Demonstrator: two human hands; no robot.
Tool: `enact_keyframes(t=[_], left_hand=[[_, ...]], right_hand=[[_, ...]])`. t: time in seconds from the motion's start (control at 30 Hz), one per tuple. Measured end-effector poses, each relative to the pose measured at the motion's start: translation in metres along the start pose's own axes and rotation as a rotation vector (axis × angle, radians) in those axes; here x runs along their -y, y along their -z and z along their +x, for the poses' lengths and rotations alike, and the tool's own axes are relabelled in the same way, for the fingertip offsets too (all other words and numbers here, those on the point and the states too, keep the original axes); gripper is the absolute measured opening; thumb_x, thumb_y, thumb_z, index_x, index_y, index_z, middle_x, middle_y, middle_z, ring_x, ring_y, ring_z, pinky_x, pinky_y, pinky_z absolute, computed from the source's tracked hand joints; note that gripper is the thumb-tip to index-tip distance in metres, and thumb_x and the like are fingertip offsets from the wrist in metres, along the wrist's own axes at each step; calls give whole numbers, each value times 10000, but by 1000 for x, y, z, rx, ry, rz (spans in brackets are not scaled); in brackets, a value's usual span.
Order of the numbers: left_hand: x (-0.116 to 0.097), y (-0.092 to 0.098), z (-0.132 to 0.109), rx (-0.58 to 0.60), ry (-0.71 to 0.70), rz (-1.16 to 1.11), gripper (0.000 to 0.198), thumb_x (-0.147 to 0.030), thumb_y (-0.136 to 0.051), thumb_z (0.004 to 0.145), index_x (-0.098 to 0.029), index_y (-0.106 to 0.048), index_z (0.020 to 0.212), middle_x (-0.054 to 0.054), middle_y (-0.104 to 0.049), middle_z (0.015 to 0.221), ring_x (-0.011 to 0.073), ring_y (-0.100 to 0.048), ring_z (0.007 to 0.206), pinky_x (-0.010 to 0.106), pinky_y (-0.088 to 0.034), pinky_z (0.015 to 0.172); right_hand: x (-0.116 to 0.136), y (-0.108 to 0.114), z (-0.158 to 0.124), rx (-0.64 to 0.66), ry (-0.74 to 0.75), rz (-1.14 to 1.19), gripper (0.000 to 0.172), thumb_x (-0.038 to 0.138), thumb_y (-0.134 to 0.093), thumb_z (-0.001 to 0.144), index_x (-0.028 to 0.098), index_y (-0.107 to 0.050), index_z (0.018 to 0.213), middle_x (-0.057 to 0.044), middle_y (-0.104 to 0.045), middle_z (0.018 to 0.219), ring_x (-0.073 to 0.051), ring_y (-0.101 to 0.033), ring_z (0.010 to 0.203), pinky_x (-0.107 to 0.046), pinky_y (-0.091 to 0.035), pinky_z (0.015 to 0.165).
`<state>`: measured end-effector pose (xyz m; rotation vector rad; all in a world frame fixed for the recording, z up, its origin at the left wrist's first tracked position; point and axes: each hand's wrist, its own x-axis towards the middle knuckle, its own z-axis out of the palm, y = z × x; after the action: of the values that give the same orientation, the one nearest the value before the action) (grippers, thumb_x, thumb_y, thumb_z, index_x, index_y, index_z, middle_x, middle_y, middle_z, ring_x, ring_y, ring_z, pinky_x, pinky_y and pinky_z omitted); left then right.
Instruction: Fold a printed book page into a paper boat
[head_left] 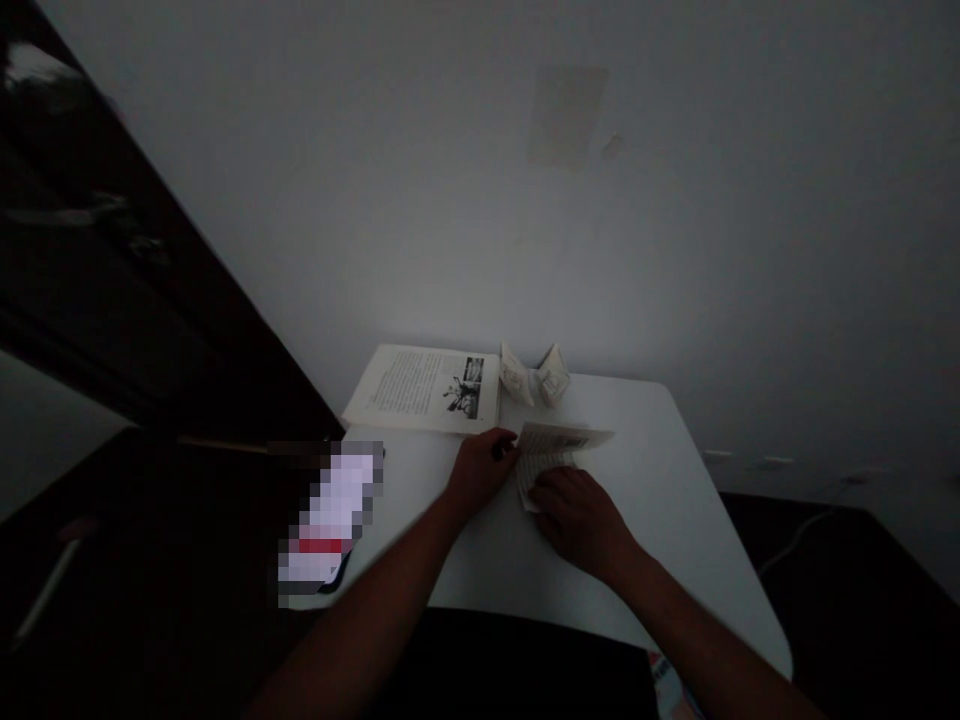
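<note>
A folded sheet of printed paper (pixel 568 437) lies on the white table in front of me, one flap standing up at an angle. My left hand (pixel 486 468) pinches the left edge of this paper between thumb and fingers. From the right, my right hand (pixel 581 515) curls over the lower part of the sheet, pressing it with the fingers; its thumb is partly hidden. Just beyond my hands, a folded paper shape (pixel 553 378) with raised points stands beside an open printed page (pixel 420 385) that carries text and a dark picture.
The small white table (pixel 675 560) has rounded corners and touches the wall (pixel 420 200). A phone with a lit, blurred-out screen (pixel 337 510) lies at its left edge. A dark door (pixel 135 220) stands on the left. To the right, a cable (pixel 799 540) runs along the wall's base.
</note>
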<state>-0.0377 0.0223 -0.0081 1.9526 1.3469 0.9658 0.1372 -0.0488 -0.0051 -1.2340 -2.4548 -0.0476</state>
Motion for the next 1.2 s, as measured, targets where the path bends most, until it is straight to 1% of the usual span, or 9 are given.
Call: enact_keyframes(t=[0.07,0.13,0.23,0.37,0.47,0.63,0.9,1.1,1.2], left_hand=[[-1,3,-2,-54,1,65,143,-264,-599,743,-167,-639,840,17,-656,726,136,-579,637,267,-462,660],[-2,6,-4,-62,-22,141,110,-272,-605,743,-169,-639,763,22,-646,715,143,-572,648,275,-453,670],[-2,11,-7,37,-119,217,117,-270,-589,762,-181,-660,735,27,-641,709,152,-571,674,279,-443,694],[-1,12,-11,148,-276,343,167,-221,-546,774,-194,-690,855,45,-630,749,179,-568,759,296,-431,739],[-1,11,-12,195,-331,455,232,-182,-522,758,-189,-686,923,62,-619,762,204,-558,792,328,-421,763],[-3,9,-12,205,-336,531,289,-173,-505,751,-172,-667,989,79,-614,793,224,-550,816,359,-414,774],[-2,7,-12,197,-294,553,280,-175,-508,751,-193,-668,981,59,-624,811,205,-559,833,345,-416,807],[-4,8,-12,202,-276,559,288,-172,-501,761,-194,-659,1000,48,-629,818,196,-567,842,341,-418,824],[-4,8,-11,199,-278,550,287,-170,-498,761,-190,-656,1000,49,-637,829,196,-572,847,340,-422,827]], right_hand=[[-1,-2,-1,-9,-9,0,156,193,-569,764,189,-605,915,-82,-604,926,-224,-510,878,-361,-404,755],[-2,-3,-1,-18,-11,3,136,199,-561,773,189,-612,899,-82,-607,918,-222,-508,865,-358,-402,743],[-2,-3,1,-33,-15,5,125,195,-553,777,190,-621,883,-82,-617,909,-227,-509,862,-359,-399,736],[-3,-4,0,-55,-32,13,138,177,-562,759,187,-630,878,-86,-625,919,-233,-517,869,-363,-400,747],[-3,-4,-1,-54,-41,24,136,196,-551,779,186,-632,889,-86,-623,912,-229,-523,865,-365,-399,752],[-1,0,1,-40,-47,15,128,225,-527,815,175,-635,859,-84,-620,874,-217,-524,842,-352,-401,734],[-6,0,1,-79,-64,-4,198,252,-470,873,179,-641,806,-65,-633,822,-191,-541,782,-325,-415,710],[-14,-1,-3,-152,-177,73,228,269,-451,885,171,-630,784,-79,-627,811,-182,-560,780,-307,-457,723],[-17,0,-4,-150,-227,117,239,282,-442,889,175,-624,777,-84,-627,824,-184,-572,790,-308,-475,723]])
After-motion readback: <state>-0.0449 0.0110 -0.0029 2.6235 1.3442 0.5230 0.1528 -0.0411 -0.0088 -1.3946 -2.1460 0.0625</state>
